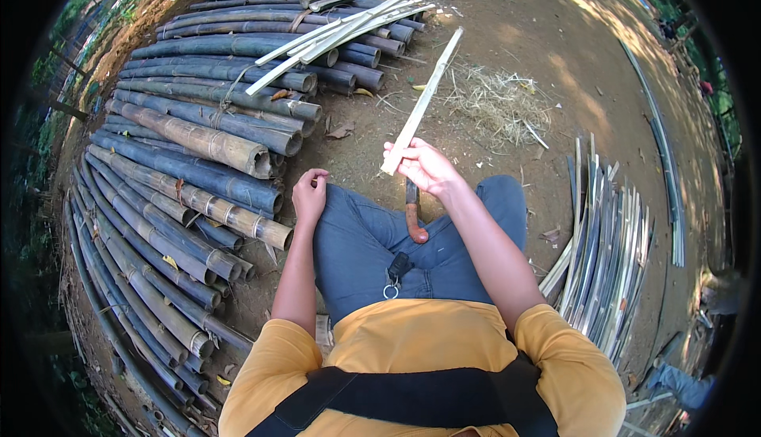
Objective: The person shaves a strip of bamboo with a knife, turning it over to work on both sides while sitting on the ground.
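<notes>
My right hand (426, 167) grips the lower end of a long, flat, pale bamboo strip (428, 92), thumb on one side and fingers on the other. The strip slants up and away to the right, over bare ground. My left hand (310, 196) is closed beside my left knee, apart from the strip. A small dark spot shows at its fingertips, too small to name. Below my right hand, a knife with a curved wooden handle (414, 223) rests between my thighs; most of its blade is hidden.
Cut bamboo poles (198, 139) lie stacked along the left. Several pale split strips (341, 36) rest on their far end. A heap of shavings (499, 104) lies ahead, and a bundle of split bamboo (606, 254) is at my right. Long thin poles (670, 167) lie farther right.
</notes>
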Tool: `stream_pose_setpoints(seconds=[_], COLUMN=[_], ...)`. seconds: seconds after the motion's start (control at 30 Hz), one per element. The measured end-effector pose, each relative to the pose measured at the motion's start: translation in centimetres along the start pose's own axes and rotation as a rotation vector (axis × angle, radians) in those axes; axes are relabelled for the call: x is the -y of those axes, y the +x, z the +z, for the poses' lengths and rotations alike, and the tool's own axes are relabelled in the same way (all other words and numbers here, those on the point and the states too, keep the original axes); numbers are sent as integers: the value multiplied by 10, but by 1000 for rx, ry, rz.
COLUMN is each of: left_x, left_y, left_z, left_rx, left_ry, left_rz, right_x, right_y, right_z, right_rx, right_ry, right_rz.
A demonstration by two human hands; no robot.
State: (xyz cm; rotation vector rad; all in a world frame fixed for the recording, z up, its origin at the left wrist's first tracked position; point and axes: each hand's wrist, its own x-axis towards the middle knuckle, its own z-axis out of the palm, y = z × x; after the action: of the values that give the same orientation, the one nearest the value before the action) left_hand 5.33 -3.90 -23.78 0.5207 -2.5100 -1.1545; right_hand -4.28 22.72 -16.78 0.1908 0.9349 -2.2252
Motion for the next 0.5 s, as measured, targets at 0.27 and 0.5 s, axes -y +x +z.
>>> stream_pose_setpoints(seconds=[0.27,0.5], left_x=[-2,8], left_y=[-5,-1], left_z=[4,2], left_rx=[-5,84], left_ry=[23,105], left_rz=[59,46], right_x=[-48,1], right_y=[-26,-42], right_z=[-45,-8], right_rx=[-175,-126], right_ry=[-127,-31], right_rz=[44,70])
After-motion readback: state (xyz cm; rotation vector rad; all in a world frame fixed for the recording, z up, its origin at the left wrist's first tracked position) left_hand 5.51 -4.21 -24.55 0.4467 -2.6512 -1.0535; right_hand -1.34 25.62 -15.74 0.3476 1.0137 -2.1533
